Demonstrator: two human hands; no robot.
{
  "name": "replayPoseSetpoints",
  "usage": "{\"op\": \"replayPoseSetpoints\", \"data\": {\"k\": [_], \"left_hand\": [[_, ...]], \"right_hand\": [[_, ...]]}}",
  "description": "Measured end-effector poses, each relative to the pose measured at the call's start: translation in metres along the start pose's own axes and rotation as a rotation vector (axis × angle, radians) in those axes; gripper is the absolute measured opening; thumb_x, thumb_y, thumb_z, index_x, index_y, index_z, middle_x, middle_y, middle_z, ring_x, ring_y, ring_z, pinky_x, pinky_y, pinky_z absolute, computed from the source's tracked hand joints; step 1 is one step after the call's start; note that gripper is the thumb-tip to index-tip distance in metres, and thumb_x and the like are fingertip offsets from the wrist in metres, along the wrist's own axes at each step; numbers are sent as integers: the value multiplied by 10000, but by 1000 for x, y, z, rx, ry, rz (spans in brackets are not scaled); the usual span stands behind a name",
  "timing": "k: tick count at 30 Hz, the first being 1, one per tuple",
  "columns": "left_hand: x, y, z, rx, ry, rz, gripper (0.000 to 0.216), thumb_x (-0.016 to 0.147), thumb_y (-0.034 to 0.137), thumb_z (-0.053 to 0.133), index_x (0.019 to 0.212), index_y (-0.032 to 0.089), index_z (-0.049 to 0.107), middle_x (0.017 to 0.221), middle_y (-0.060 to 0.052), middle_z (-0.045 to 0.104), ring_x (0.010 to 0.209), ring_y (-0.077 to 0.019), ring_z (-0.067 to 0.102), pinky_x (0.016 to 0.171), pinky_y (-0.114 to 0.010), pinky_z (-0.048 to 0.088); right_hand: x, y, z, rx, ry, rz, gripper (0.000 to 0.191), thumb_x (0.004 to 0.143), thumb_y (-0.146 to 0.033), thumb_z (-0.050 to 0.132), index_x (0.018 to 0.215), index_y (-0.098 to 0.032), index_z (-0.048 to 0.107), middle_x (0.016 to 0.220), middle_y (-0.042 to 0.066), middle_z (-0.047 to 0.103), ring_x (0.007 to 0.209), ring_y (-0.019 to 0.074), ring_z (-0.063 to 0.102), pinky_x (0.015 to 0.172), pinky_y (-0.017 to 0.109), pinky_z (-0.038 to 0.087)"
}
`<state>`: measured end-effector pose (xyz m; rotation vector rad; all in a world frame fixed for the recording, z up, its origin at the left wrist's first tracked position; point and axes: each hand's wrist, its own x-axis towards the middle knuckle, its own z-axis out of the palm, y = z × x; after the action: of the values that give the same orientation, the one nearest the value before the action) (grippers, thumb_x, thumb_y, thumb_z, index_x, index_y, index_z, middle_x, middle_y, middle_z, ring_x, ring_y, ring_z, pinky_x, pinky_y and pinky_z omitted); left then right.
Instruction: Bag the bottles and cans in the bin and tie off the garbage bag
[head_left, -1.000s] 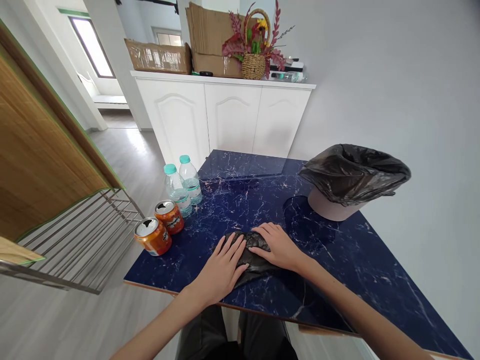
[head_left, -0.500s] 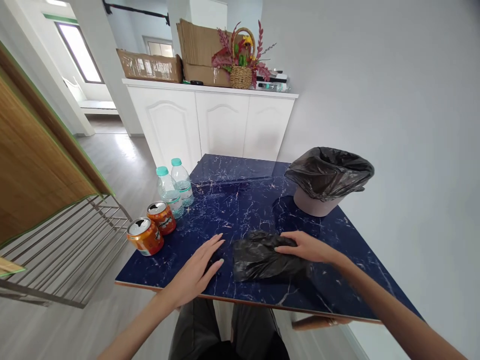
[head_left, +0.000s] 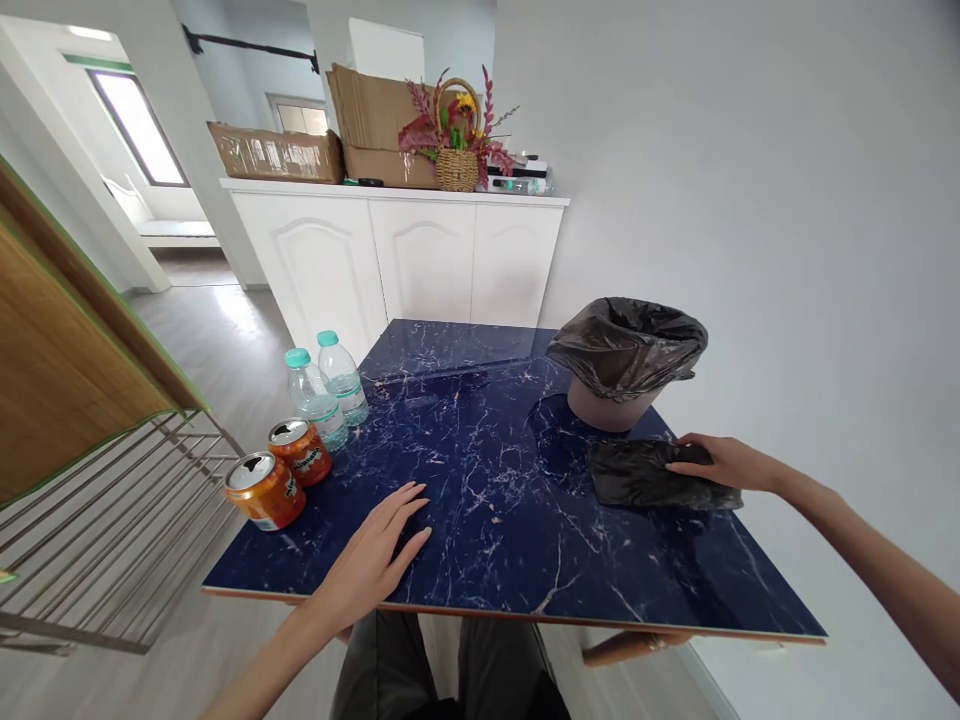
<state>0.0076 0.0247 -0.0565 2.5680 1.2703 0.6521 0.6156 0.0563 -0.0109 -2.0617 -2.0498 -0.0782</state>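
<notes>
My right hand (head_left: 721, 464) grips the right part of a folded black plastic bag (head_left: 634, 475) at the right side of the blue marbled table (head_left: 480, 560). Thumb on top, its other fingers are partly behind the bag. Flat on the tabletop near the front edge, my left hand (head_left: 375, 555) rests with fingers stretched out, holding nothing. Just behind the bag stands a small bin (head_left: 611, 405) lined with a black bag (head_left: 630, 350). Two opened orange cans (head_left: 266, 492) are to the left of my left hand.
Two clear bottles (head_left: 313, 400) with teal caps stand behind the cans at the left edge. A white cabinet (head_left: 311, 260) beyond the table bears cardboard boxes (head_left: 277, 155) and a flower basket (head_left: 457, 170). A metal rack (head_left: 127, 530) is on the left, a wall on the right.
My right hand has moved the folded black bag to the right, from the table's front middle to in front of the bin. My left hand stays flat on the table. The view has shifted slightly.
</notes>
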Motion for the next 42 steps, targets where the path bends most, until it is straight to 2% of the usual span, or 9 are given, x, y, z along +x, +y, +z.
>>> {"op": "replayPoseSetpoints", "data": {"k": [6, 11, 15, 22, 26, 32, 36, 40, 42], "left_hand": [[2, 1, 1, 43, -3, -9, 436, 1093, 452, 531, 1506, 314, 541, 1666, -40, 487, 1554, -280, 443, 1261, -533, 435], [1, 1, 0, 49, 2, -5, 430, 1096, 450, 521, 1502, 312, 551, 1655, -45, 505, 1541, -283, 462, 1259, -523, 440], [1, 3, -1, 43, -9, -8, 430, 1099, 449, 514, 1505, 309, 547, 1655, -44, 504, 1550, -283, 448, 1265, -530, 432], [2, 5, -1, 28, 1, -5, 420, 1097, 449, 517, 1492, 316, 571, 1635, -30, 531, 1543, -286, 458, 1264, -532, 436], [-1, 5, -1, 32, -3, -6, 419, 1102, 438, 514, 1500, 315, 561, 1635, -31, 532, 1542, -282, 460, 1262, -533, 440], [-7, 5, -1, 28, 20, 10, 393, 1110, 420, 505, 1473, 293, 581, 1615, -46, 554, 1533, -276, 474, 1257, -533, 449], [-12, 6, -1, 11, 53, 29, 366, 1109, 411, 508, 1438, 286, 608, 1582, -53, 589, 1507, -280, 509, 1248, -544, 460], [-14, 5, 0, -4, 70, 32, 358, 1110, 405, 501, 1425, 281, 616, 1573, -55, 597, 1500, -275, 517, 1249, -541, 460], [-15, 5, 1, -7, 80, 40, 353, 1111, 394, 495, 1421, 277, 619, 1567, -61, 602, 1493, -279, 525, 1243, -546, 467]], "right_hand": [[-16, -32, 56, -18, -22, -84, 707, 1036, -680, 336, 1542, -232, 546, 1578, 143, 580, 1459, 377, 528, 1206, 583, 413], [-33, -74, 100, -91, -12, -50, 710, 1071, -664, 230, 1679, -322, 362, 1752, 108, 326, 1607, 431, 270, 1217, 805, 193], [-39, -82, 110, -71, -28, -11, 676, 1099, -608, 170, 1693, -330, 335, 1781, 101, 247, 1626, 402, 232, 1222, 779, 236], [-38, -83, 105, -60, -45, 2, 667, 1097, -602, 218, 1672, -313, 393, 1768, 103, 286, 1619, 396, 261, 1241, 722, 277], [-43, -90, 96, -119, 106, -4, 643, 1094, -564, 274, 1609, -256, 506, 1699, 142, 423, 1586, 389, 338, 1259, 681, 269], [-48, -90, 101, -203, 180, 101, 674, 1048, -562, 300, 1541, -199, 581, 1624, 224, 493, 1564, 525, 291, 1151, 836, 242], [-37, -96, 72, -117, 262, 86, 632, 1050, -542, 281, 1497, -217, 587, 1527, 215, 594, 1485, 477, 452, 1136, 774, 346], [-14, -116, 1, -23, 614, 81, 570, 1061, -498, 391, 1526, -196, 523, 1512, 192, 600, 1357, 381, 602, 1107, 559, 481], [2, -124, -33, 7, 640, 83, 562, 1054, -472, 438, 1568, -250, 473, 1598, 148, 530, 1207, 323, 693, 955, 460, 561]]}}
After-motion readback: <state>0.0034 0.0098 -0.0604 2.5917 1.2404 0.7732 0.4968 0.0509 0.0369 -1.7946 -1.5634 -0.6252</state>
